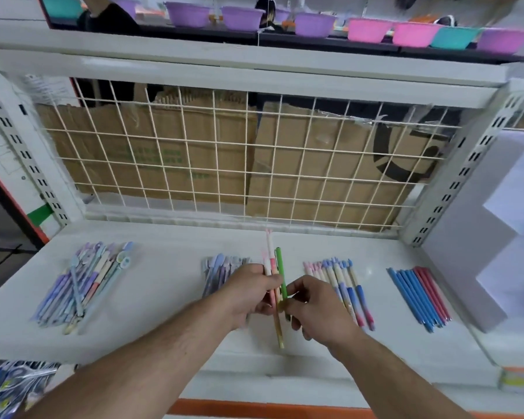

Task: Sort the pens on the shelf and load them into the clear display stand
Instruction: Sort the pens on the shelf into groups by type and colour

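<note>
Pens [270, 252], probably light, stiff and slick, so best gripped mid-barrel, stand bunched above the shelf's [170, 297] front-middle, left hand [248, 293] fingers curled round them, right hand [318, 306] fingers pinching the green pen [279, 270] low down.

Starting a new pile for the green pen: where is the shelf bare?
Widest between the mixed pile and the purple pile behind the left hand. Narrower between the pastel pens and the blue and red pens. Crowded in the middle, around the right hand.

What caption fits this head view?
Over a shelf of pen piles, left hand and right hand hold a few pens.
</note>
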{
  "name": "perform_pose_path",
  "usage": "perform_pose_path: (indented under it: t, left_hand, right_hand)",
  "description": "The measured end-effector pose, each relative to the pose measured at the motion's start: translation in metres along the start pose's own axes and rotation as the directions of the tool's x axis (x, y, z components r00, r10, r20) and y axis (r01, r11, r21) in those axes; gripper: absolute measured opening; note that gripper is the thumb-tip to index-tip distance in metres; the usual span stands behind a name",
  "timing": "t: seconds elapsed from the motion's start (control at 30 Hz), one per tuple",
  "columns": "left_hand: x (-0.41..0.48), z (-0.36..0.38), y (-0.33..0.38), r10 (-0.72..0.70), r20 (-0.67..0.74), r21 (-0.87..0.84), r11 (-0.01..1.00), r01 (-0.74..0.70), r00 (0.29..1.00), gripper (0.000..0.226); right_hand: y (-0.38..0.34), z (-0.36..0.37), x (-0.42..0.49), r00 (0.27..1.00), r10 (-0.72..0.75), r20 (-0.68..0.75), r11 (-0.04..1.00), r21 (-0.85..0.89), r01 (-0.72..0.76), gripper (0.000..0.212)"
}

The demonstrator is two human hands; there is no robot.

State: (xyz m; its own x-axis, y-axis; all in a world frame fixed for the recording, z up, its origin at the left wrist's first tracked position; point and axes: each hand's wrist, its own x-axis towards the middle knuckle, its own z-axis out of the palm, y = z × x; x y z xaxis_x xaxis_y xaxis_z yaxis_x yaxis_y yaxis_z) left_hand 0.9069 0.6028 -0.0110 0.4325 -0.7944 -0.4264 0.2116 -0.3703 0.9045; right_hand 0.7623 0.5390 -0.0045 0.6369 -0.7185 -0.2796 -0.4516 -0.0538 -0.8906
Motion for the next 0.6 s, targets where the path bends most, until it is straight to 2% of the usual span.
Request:
perform_pose_path:
  t: [0.2,0.37,0.5,0.6]
  left_hand:
    - [0.014,0.056,0.001,-0.026,0.047,0.032,0.999,0.024,0.999,0.008]
    - [0.024,0.096,0.001,-0.033,0.095,0.046,0.999,0.028,0.995,0.018]
    - [0.030,0.123,0.002,-0.030,0.114,0.038,0.999,0.026,0.993,0.009]
    - [0.034,0.135,0.002,-0.040,0.113,0.036,0.999,0.036,0.993,0.012]
  right_hand:
    - [0.037,-0.061,-0.005,0.972,0.019,-0.234,0.987,-0.154,-0.056,0.012]
    - [0.070,-0.110,-0.007,0.919,-0.002,-0.395,0.930,-0.337,-0.143,0.009]
    - [0.089,-0.140,-0.005,0.877,0.000,-0.480,0.866,-0.439,-0.240,0.017]
    - [0.097,-0.153,-0.003,0.861,-0.031,-0.508,0.830,-0.493,-0.261,0.015]
